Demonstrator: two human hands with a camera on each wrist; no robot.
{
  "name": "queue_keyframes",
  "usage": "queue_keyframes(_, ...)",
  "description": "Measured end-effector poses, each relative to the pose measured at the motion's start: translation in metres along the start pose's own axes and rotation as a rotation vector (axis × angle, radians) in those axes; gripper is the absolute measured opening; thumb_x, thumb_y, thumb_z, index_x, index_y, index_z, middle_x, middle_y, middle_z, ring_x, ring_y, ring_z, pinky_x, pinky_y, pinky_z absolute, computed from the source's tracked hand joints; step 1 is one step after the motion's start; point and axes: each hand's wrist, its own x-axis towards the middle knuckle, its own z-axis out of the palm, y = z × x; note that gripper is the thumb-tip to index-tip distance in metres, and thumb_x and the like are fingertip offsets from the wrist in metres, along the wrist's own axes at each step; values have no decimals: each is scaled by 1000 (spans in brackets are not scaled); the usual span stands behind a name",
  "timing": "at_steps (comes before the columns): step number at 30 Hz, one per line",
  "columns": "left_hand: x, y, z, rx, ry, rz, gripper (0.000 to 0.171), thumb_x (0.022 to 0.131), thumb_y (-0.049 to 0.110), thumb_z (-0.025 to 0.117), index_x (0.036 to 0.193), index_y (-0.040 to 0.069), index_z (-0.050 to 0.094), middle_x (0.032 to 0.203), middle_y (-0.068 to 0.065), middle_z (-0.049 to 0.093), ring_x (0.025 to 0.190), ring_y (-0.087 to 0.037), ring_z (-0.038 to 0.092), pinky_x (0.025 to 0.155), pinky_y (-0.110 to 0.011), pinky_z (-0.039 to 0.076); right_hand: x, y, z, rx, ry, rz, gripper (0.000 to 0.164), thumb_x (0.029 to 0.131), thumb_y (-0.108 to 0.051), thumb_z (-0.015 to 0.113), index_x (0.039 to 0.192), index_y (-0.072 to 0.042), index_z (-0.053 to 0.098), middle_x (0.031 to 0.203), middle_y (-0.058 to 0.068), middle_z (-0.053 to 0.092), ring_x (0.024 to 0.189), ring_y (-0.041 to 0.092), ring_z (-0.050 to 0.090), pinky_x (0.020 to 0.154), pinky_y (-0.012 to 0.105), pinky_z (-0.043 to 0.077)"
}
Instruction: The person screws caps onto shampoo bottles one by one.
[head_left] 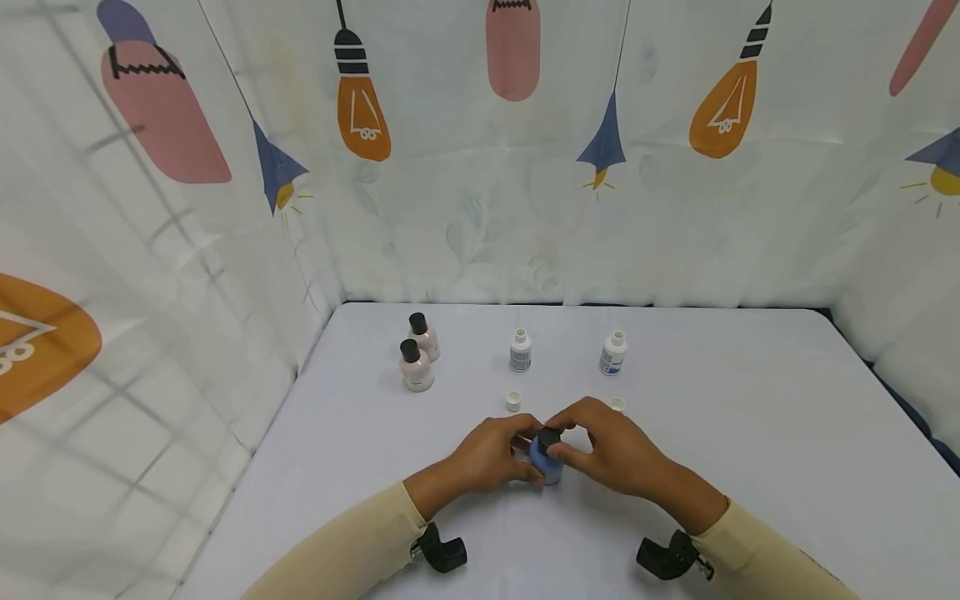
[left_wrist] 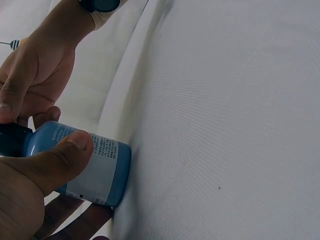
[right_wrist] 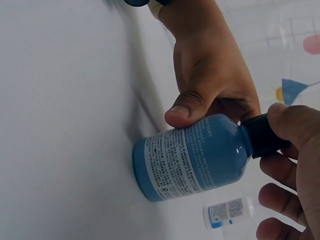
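Note:
A blue bottle (head_left: 547,467) with a printed label stands upright on the table between my two hands. My left hand (head_left: 491,454) grips its body, the thumb lying across the label in the left wrist view. On the neck sits a black cap (head_left: 550,437), which my right hand (head_left: 618,450) pinches between thumb and fingers; the same cap (right_wrist: 261,135) shows dark in the right wrist view. Just beyond my hands lie two small white caps, the left one (head_left: 513,401) in full view and the right one (head_left: 617,405) partly hidden behind my right hand.
Two white bottles without caps, one at the middle (head_left: 521,350) and one to its right (head_left: 613,353), stand farther back on the white table (head_left: 750,400). At the back left, two pale pink bottles (head_left: 416,367) with black caps stand close together. A printed curtain (head_left: 465,208) surrounds the table.

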Motion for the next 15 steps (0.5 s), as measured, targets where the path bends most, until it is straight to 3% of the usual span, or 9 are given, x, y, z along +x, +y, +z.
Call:
queue_keyframes(4,0,0,0,3,-1,-3,51,77,22,93,121,22,67,118,12,69,105,-4,67,90,-24,52,1,0,1,-9,8,23,32,91,-40,79,116,-25,67,110,-14,61,100,13,61,76,30,51)
queue_keyframes(8,0,0,1,7,-5,-12,51,77,22,93,122,22,67,118,12,69,105,-4,67,90,-25,53,1,1,1,-7,-21,52,39,91,-41,79,124,-23,66,114,-12,61,101,15,61,76,30,51)
queue_keyframes(15,-1,1,0,27,3,-6,52,77,23,93,122,20,66,121,8,69,106,-6,67,90,-26,53,-1,0,-2,23,-71,22,42,95,-23,77,135,-25,64,123,-10,63,95,18,59,69,25,49)
